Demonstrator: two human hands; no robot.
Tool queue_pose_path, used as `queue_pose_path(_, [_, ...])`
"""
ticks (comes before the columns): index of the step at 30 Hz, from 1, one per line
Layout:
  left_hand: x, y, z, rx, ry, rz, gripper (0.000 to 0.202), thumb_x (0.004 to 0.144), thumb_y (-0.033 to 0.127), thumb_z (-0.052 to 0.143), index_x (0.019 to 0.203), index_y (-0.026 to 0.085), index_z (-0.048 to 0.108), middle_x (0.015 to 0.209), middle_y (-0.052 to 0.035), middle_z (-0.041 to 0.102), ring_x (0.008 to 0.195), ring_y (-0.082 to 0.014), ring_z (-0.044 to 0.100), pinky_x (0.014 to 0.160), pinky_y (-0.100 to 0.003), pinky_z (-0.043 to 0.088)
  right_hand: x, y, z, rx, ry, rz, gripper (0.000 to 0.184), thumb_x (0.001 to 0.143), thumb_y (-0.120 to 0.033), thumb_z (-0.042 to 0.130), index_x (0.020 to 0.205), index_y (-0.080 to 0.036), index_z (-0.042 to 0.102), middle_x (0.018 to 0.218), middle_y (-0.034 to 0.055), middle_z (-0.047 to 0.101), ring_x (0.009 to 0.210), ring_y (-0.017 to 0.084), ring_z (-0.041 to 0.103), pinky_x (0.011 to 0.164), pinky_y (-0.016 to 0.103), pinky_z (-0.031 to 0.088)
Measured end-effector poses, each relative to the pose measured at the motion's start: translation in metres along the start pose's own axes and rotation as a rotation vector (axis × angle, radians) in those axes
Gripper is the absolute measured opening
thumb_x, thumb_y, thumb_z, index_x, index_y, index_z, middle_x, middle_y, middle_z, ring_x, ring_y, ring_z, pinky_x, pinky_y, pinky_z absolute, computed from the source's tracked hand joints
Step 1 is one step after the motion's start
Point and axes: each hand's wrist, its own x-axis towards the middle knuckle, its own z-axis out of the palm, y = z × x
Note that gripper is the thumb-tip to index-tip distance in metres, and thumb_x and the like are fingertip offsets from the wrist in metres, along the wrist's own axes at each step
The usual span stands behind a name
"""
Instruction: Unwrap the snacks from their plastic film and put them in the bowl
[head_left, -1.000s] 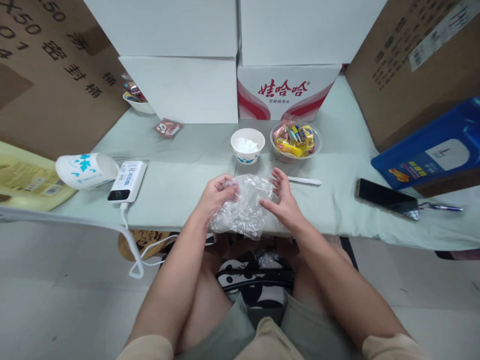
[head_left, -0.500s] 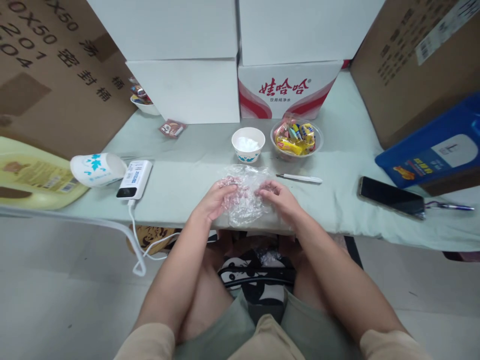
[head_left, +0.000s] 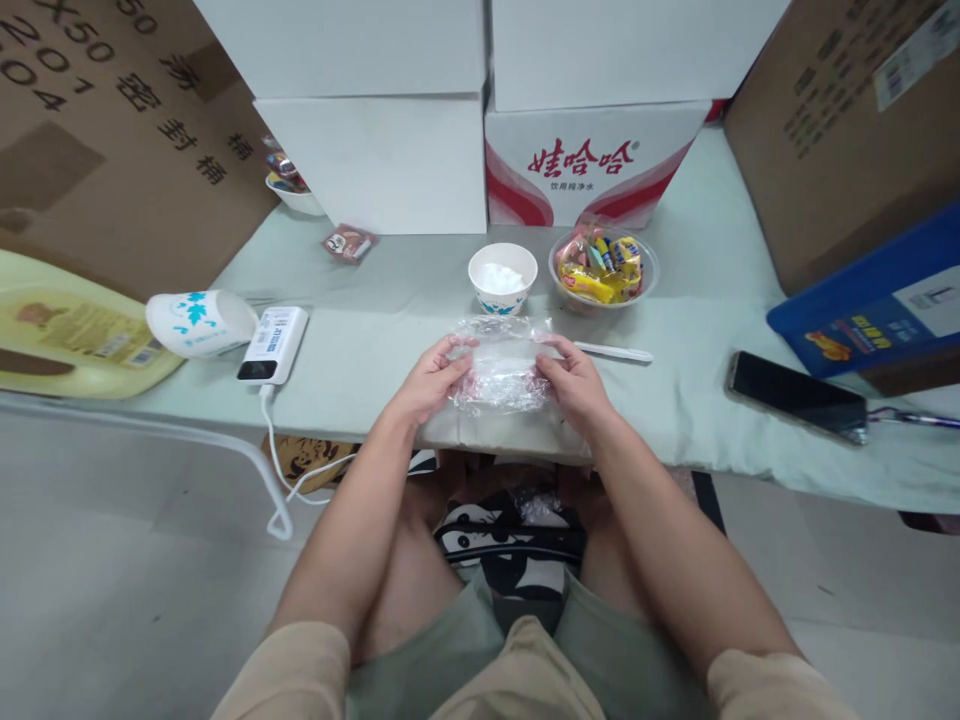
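A crumpled clear plastic bag [head_left: 501, 362] lies near the front edge of the pale green table [head_left: 390, 330]. My left hand [head_left: 433, 378] pinches its left side and my right hand [head_left: 574, 383] pinches its right side, fingers curled on the film. Just behind the bag stand a white paper cup [head_left: 502, 277] with white contents and a clear bowl [head_left: 604, 270] of wrapped candies. A thin white pen [head_left: 615, 352] lies right of my right hand.
A power bank [head_left: 274, 343] with its cable, a tipped paper cup [head_left: 199, 322] and a yellow jug [head_left: 67, 335] lie at left. A phone [head_left: 796, 396] and a blue bag [head_left: 877, 305] are at right. White and brown cartons [head_left: 592, 165] line the back.
The bag was bunched up and held above the table edge; both hands have since brought it down and spread it flatter on the table, and now grip its two sides.
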Motion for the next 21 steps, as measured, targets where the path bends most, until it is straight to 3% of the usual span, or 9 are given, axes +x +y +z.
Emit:
queue_pose_path(4, [0.000,0.005,-0.001,-0.146,-0.030,-0.015,0.027,0.068,0.041,0.074,0.081,0.018,0.067,0.064,0.0005,0.062,0.056,-0.0139,0.058,0.056,-0.026,0.046,-0.004,-0.006,-0.010,0.186,-0.175,0.048,0.031,0.065,-0.048,0.067,0.082,-0.023,0.064,0.076,0.0020,0.065,0.070,0.018,0.061,0.063,0.031,0.050])
queue_pose_path(7, [0.002,0.004,-0.002,0.000,-0.036,0.025,0.028,0.071,0.044,0.068,0.069,0.016,0.066,0.070,-0.0036,0.065,0.063,-0.0157,0.057,0.060,-0.028,0.044,-0.002,-0.006,-0.013,0.138,-0.173,0.088,0.037,0.071,-0.057,0.063,0.089,-0.024,0.060,0.076,-0.0001,0.062,0.065,0.017,0.057,0.060,0.029,0.048])
queue_pose_path(9, [0.003,0.001,-0.002,0.135,-0.004,0.098,0.022,0.065,0.033,0.075,0.077,0.018,0.066,0.075,-0.0008,0.063,0.065,-0.0131,0.055,0.060,-0.025,0.042,0.001,-0.003,-0.010,0.018,-0.093,0.085,0.052,0.068,-0.047,0.075,0.112,-0.029,0.054,0.076,-0.0045,0.060,0.064,0.015,0.056,0.061,0.028,0.046])
queue_pose_path(11, [0.003,-0.002,-0.004,0.190,0.001,0.139,0.040,0.061,0.024,0.079,0.098,0.021,0.064,0.079,0.0022,0.061,0.065,-0.0107,0.053,0.061,-0.022,0.041,0.004,0.002,-0.004,-0.096,-0.050,0.084,0.084,0.061,-0.035,0.083,0.134,-0.031,0.040,0.076,-0.0067,0.059,0.064,0.015,0.056,0.063,0.028,0.046])
queue_pose_path(13, [0.003,-0.003,-0.007,0.175,-0.003,0.142,0.060,0.062,0.023,0.080,0.117,0.025,0.056,0.088,0.0017,0.060,0.067,-0.0099,0.055,0.064,-0.022,0.044,0.008,0.005,0.000,-0.143,0.009,0.068,0.098,0.059,-0.028,0.083,0.142,-0.030,0.032,0.073,-0.0079,0.057,0.063,0.015,0.055,0.063,0.029,0.046])
queue_pose_path(15, [0.004,-0.004,-0.011,0.193,0.081,0.193,0.069,0.062,0.021,0.081,0.123,0.028,0.050,0.104,-0.0020,0.061,0.078,-0.0113,0.059,0.071,-0.024,0.048,0.013,0.007,0.002,-0.098,0.114,0.021,0.093,0.058,-0.025,0.081,0.139,-0.030,0.035,0.074,-0.0086,0.056,0.063,0.014,0.055,0.063,0.028,0.046])
queue_pose_path(16, [0.005,-0.005,-0.012,0.231,0.182,0.254,0.068,0.061,0.021,0.081,0.121,0.028,0.050,0.110,-0.0034,0.059,0.084,-0.0123,0.060,0.074,-0.025,0.049,0.014,0.007,0.002,-0.066,0.166,-0.012,0.087,0.057,-0.025,0.079,0.134,-0.030,0.039,0.075,-0.0084,0.057,0.065,0.014,0.056,0.064,0.028,0.046])
queue_pose_path(19, [0.005,-0.010,-0.009,0.430,0.472,0.462,0.032,0.071,0.025,0.074,0.098,0.023,0.056,0.100,-0.0025,0.059,0.084,-0.0133,0.059,0.075,-0.027,0.050,0.014,0.006,0.002,-0.093,0.286,-0.135,0.050,0.059,-0.028,0.075,0.105,-0.026,0.054,0.077,-0.0064,0.059,0.068,0.014,0.057,0.068,0.028,0.046])
queue_pose_path(21, [0.002,-0.015,0.000,0.558,0.437,0.545,0.016,0.080,0.030,0.067,0.088,0.021,0.058,0.089,-0.0016,0.059,0.080,-0.0144,0.058,0.074,-0.029,0.050,0.008,0.004,0.003,-0.235,0.306,-0.263,0.027,0.064,-0.031,0.072,0.084,-0.023,0.056,0.076,-0.0039,0.061,0.071,0.015,0.057,0.072,0.030,0.046])
